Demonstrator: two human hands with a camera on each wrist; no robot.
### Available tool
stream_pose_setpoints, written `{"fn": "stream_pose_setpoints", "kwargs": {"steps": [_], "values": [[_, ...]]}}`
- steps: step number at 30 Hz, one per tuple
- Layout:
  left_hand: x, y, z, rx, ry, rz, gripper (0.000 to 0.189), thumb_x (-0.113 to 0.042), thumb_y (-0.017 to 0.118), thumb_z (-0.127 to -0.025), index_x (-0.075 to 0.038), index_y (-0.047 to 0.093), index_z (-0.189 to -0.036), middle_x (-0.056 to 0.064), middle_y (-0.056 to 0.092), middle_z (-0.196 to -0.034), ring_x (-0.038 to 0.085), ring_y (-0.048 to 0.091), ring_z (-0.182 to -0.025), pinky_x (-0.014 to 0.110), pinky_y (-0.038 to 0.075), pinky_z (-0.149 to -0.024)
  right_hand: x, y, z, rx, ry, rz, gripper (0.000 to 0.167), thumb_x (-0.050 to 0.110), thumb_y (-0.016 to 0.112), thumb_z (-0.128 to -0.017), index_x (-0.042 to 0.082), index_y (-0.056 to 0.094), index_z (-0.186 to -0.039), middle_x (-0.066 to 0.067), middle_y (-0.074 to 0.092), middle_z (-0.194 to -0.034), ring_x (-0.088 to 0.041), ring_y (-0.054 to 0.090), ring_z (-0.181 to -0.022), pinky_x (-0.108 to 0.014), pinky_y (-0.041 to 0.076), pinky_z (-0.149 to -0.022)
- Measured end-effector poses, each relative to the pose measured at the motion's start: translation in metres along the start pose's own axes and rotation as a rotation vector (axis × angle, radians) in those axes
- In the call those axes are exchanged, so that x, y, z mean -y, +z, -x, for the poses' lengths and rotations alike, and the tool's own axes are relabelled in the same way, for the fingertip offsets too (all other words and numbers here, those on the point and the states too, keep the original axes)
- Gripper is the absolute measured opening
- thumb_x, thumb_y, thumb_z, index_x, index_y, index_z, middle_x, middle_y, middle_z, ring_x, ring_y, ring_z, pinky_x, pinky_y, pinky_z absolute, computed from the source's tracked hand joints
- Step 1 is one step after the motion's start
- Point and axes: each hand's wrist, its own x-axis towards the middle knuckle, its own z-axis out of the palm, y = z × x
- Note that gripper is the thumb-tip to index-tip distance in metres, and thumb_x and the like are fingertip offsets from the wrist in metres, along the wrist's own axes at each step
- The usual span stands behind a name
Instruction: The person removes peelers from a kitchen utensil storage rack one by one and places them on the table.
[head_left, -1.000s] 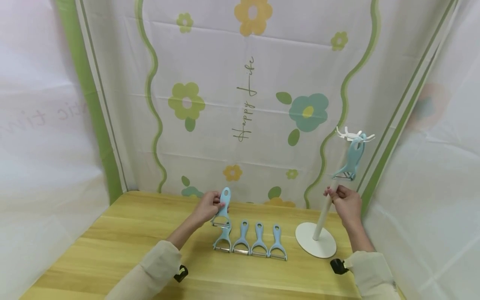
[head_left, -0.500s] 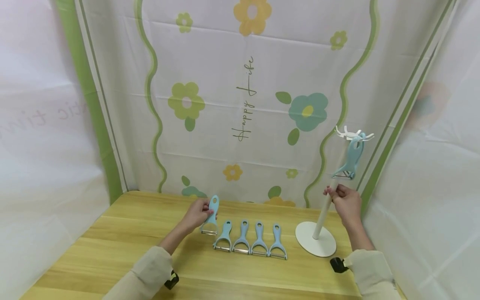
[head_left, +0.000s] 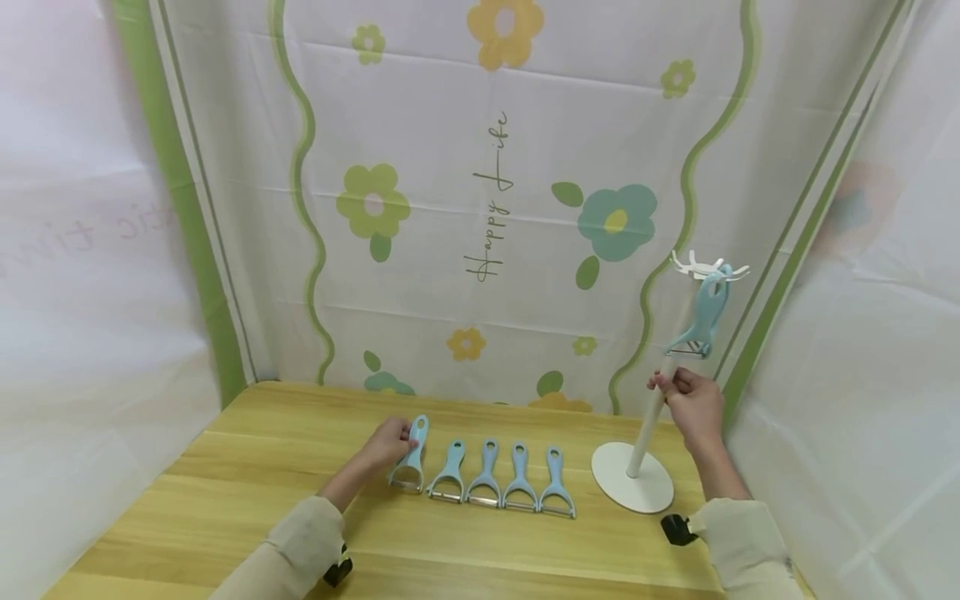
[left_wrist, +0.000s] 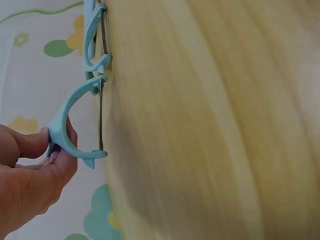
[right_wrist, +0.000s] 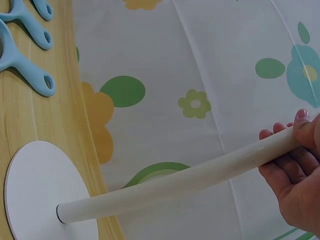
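Observation:
My left hand (head_left: 388, 443) pinches the handle of a light blue peeler (head_left: 415, 454) at the left end of a row of similar peelers. In the left wrist view its Y-shaped head (left_wrist: 61, 122) is close over the wood; I cannot tell whether it touches. Several more blue peelers (head_left: 485, 477) lie side by side, handles pointing away from me. On the right, my right hand (head_left: 694, 408) grips the pole (right_wrist: 185, 180) of a white hook stand (head_left: 617, 487). Blue peelers (head_left: 707, 317) overlap on one of its hooks, above that hand.
White curved hooks (head_left: 692, 265) ring the stand's top. The wooden table (head_left: 247, 467) ends at a flowered cloth (head_left: 420, 292) behind, with another white cloth (head_left: 877, 400) close by on the right. A black strap device (head_left: 677, 530) sits at my right wrist.
My left hand has carried the peeler left and down, from above the leftmost lying peeler to beside it at table level. The right hand stays on the pole.

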Motion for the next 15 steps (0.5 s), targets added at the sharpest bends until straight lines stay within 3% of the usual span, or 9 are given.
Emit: {"fn": "stream_pose_setpoints", "kwargs": {"steps": [9, 13, 15], "values": [[0.012, 0.0, -0.002, 0.096, -0.074, 0.04, 0.012, 0.009, 0.052, -0.091, 0.014, 0.062, -0.097, 0.01, 0.058, -0.078, 0.017, 0.055, -0.071, 0.026, 0.049, -0.064, 0.002, 0.001, 0.001, -0.004, 0.013, -0.002, 0.034, 0.021, 0.061, -0.1, -0.004, 0.067, -0.122, 0.023, 0.069, -0.076, 0.012, 0.064, -0.077, -0.01, 0.052, -0.068], [0.014, 0.002, -0.007, 0.092, -0.102, 0.031, 0.02, 0.01, 0.055, -0.09, 0.018, 0.06, -0.108, 0.016, 0.061, -0.087, 0.021, 0.059, -0.078, 0.031, 0.055, -0.07, 0.003, 0.0, 0.001, -0.003, 0.018, -0.011, 0.035, 0.021, 0.062, -0.1, -0.006, 0.066, -0.123, 0.015, 0.074, -0.081, 0.01, 0.065, -0.077, -0.008, 0.052, -0.068], [0.015, 0.004, -0.009, 0.069, -0.1, 0.002, 0.018, 0.011, 0.058, -0.089, 0.018, 0.062, -0.105, 0.015, 0.062, -0.085, 0.02, 0.059, -0.076, 0.03, 0.054, -0.069, 0.003, 0.001, 0.001, -0.001, 0.017, -0.016, 0.035, 0.02, 0.062, -0.1, -0.006, 0.066, -0.123, 0.016, 0.073, -0.081, 0.011, 0.065, -0.077, -0.008, 0.052, -0.069]]}}
